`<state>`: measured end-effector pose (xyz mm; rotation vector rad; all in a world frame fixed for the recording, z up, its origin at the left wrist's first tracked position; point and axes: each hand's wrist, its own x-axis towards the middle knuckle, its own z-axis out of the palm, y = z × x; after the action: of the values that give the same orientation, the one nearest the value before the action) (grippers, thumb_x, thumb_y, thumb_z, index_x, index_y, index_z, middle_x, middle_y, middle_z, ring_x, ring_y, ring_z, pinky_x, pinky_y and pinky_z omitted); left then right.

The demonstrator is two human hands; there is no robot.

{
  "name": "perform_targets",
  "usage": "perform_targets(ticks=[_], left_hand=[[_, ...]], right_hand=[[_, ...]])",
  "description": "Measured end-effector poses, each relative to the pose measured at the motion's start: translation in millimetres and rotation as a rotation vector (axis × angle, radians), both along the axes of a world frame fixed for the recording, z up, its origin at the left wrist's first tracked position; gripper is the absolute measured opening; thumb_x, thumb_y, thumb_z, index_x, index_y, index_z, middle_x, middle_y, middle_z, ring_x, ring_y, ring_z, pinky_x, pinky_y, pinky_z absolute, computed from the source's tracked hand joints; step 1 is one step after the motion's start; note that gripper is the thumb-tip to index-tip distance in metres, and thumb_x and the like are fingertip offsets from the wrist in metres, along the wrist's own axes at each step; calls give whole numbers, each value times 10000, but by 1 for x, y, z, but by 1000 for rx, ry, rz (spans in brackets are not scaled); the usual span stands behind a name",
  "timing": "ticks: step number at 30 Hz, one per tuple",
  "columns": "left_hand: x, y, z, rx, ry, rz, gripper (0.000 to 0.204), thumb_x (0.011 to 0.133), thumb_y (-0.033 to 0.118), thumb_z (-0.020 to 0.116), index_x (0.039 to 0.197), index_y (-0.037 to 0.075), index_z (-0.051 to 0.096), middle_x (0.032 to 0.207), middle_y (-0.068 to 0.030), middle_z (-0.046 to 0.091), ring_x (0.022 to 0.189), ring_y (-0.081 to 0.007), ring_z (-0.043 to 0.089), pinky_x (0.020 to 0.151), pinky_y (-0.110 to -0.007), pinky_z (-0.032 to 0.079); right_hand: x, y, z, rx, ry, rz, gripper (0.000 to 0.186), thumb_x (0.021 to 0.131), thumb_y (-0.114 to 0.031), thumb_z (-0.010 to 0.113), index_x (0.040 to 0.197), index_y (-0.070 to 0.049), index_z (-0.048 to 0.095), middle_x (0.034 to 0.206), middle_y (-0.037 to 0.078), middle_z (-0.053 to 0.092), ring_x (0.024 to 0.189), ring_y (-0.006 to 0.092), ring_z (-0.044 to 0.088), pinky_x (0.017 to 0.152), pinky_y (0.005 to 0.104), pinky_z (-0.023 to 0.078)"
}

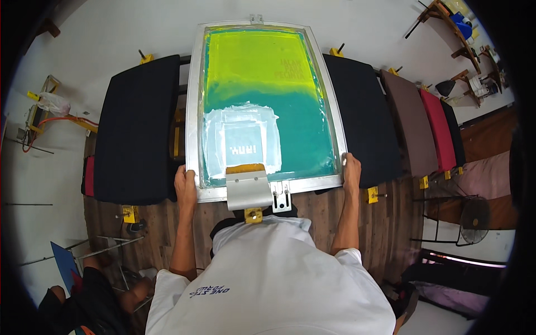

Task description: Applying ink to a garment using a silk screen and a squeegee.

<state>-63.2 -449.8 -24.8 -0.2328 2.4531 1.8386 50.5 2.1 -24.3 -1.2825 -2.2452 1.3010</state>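
A large screen printing frame point(334, 111) with a silver metal rim is in front of me. Its mesh is teal, with a bright yellow-green area at the far end. My left hand point(186, 185) is closed around the frame's near left corner. At the near right corner, my right hand point(351, 167) grips the same rim. White ink point(269, 131) is smeared over the lower left of the mesh. A squeegee point(248, 191) with a grey metal holder and brown blade lies across the near edge, touched by neither hand. Beside it is a slotted metal bracket point(281, 198).
Black-covered boards point(137, 131) flank the frame, with brown point(410, 120) and red point(438, 128) ones further right. Yellow clamps point(131, 214) sit at their ends. A person point(100, 301) is at the lower left. A fan point(474, 220) stands at the right.
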Motion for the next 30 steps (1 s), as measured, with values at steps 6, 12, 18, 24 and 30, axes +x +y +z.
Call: perform_targets(ticks=[6,12,18,24,30], left_hand=[[0,-35,-1,38,8,131,373,895,256,453,1006,-68,602,896,-126,595,846,-201,519,807,-323,413],[-5,-47,-14,247,-14,208,367,906,259,451,976,-63,611,842,-78,563,792,-165,481,746,-317,402],[-4,-50,-22,67,11,47,360,901,243,487,1010,-71,625,861,-90,578,793,-166,498,749,-313,414],[0,-49,-17,153,30,74,370,907,247,458,1002,-74,613,868,-96,579,805,-183,491,788,-300,405],[0,-56,-33,86,-6,-2,371,902,236,459,1029,-79,609,870,-100,581,783,-183,485,772,-312,407]], right_hand=[[0,-39,-6,-45,22,-2,477,900,-356,498,926,97,642,794,118,612,762,175,521,710,351,431],[2,-59,-12,-75,104,-100,524,916,-386,481,1081,71,677,951,135,654,885,193,554,808,351,438],[3,-60,-10,-175,171,-128,591,932,-417,463,1250,48,640,1133,150,661,1042,215,568,943,339,411],[10,-61,-15,-115,65,-52,532,897,-362,513,1170,64,680,1061,152,680,983,214,579,892,349,434],[14,-53,-25,-128,18,-36,503,888,-344,514,1130,55,702,984,128,692,906,197,586,822,333,452]])
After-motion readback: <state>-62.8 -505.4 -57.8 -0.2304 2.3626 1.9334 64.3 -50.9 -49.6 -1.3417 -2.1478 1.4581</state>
